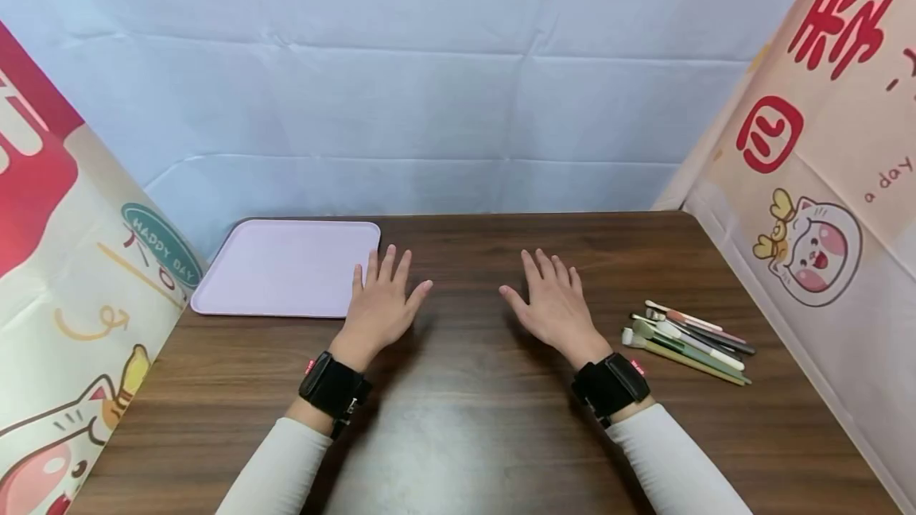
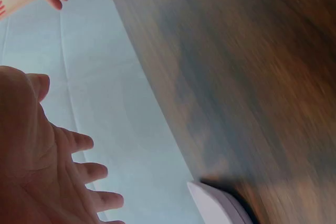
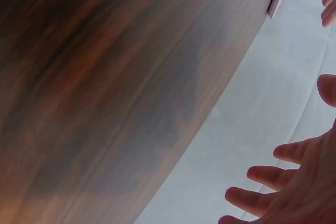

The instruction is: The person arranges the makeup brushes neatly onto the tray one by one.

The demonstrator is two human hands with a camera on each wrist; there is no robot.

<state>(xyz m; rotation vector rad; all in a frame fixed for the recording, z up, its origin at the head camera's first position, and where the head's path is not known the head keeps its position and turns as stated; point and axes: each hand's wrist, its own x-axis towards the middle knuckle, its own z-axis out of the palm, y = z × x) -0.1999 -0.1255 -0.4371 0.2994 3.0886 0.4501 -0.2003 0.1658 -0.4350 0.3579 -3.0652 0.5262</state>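
Both hands hover above the wooden table, palms down, fingers spread and holding nothing. The left hand is near the right edge of a pale lilac tray, its fingertips overlapping the tray's edge in the head view. The right hand is held to the left of a loose bundle of makeup brushes, with green, white, black and pink handles. In the left wrist view the left palm shows with its fingers extended. The right palm appears likewise in the right wrist view.
The brown wooden table reaches back to a pale cloth backdrop. Printed cartoon panels stand along the left and right sides. Each wrist wears a black strapped device, the left one and the right one.
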